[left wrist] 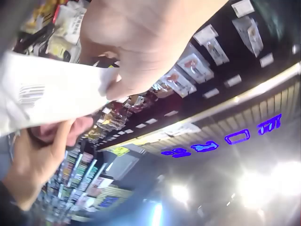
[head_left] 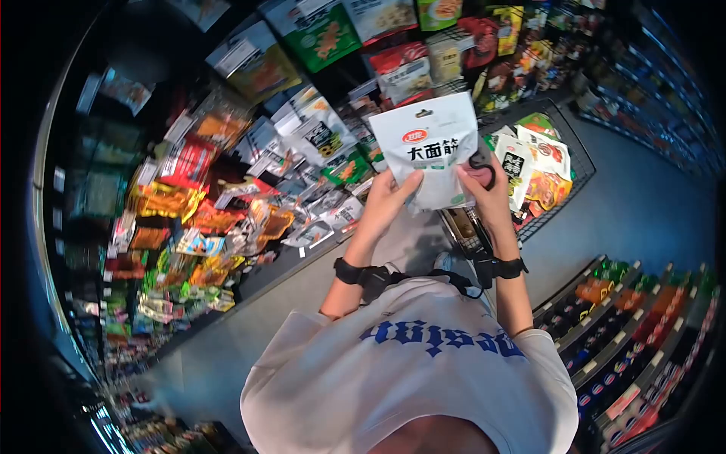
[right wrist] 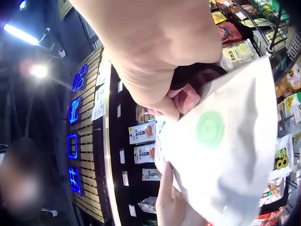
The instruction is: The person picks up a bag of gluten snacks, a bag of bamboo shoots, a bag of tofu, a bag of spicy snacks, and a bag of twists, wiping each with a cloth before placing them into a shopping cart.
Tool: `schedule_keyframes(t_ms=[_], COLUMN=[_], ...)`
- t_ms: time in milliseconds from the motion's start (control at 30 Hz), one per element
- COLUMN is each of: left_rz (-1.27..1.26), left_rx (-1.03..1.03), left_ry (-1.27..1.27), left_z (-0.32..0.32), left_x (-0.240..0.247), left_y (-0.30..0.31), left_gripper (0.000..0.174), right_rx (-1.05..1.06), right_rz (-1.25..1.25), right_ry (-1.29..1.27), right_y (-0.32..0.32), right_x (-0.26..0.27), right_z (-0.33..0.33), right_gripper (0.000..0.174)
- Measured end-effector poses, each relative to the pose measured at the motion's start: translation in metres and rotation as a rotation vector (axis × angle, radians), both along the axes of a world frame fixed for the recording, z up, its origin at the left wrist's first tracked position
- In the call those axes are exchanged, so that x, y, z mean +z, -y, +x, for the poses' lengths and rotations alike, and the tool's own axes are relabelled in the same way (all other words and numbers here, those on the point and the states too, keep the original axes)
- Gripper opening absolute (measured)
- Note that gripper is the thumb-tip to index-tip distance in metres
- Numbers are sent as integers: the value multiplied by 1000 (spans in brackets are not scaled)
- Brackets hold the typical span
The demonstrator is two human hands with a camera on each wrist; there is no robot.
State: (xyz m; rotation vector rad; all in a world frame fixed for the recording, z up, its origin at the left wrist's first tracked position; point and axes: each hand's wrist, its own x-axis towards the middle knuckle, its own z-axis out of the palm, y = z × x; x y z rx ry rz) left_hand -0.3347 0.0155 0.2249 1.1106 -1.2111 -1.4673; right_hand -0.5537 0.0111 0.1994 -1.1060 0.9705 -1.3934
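A white printed snack bag (head_left: 435, 178) is held upright before the person in the head view. The left hand (head_left: 389, 198) grips its lower left edge, thumb across the front. The right hand (head_left: 491, 198) pinches the lower right edge, and a small dark and pink object (head_left: 481, 172) sits in that hand against the bag. In the left wrist view, the bag (left wrist: 61, 92) stretches between the left hand (left wrist: 136, 42) and the right hand (left wrist: 37, 162). In the right wrist view, the right hand (right wrist: 155, 56) covers part of the dark and pink object (right wrist: 188, 96).
A wire shopping cart (head_left: 586, 166) with several snack packs stands beyond the right hand. Shelves of packaged snacks (head_left: 321, 136) run ahead and to the left. Rows of bottles (head_left: 635, 310) stand at the lower right, with grey floor between.
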Motion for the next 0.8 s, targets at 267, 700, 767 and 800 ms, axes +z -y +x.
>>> schedule_keyframes(t_ms=[267,700,767,800], left_rz=[70,174,254,226], left_rx=[253,359,276,258], left_ry=[-455,-195,-149,-138], left_z=[-6,-50,-44,-41], left_x=[-4,-3,2,-5], left_y=[14,10,9,9], left_gripper=[29,43,40,41], right_rx=[239,109,54,8], right_rz=[-69,-381,-344,-319], right_ry=[-186,-579,-542,-560], right_y=[-2,-26,-35,-38], right_x=[-10,8,18,18], right_z=[3,21,22,24], right_gripper=[56,80,88,89])
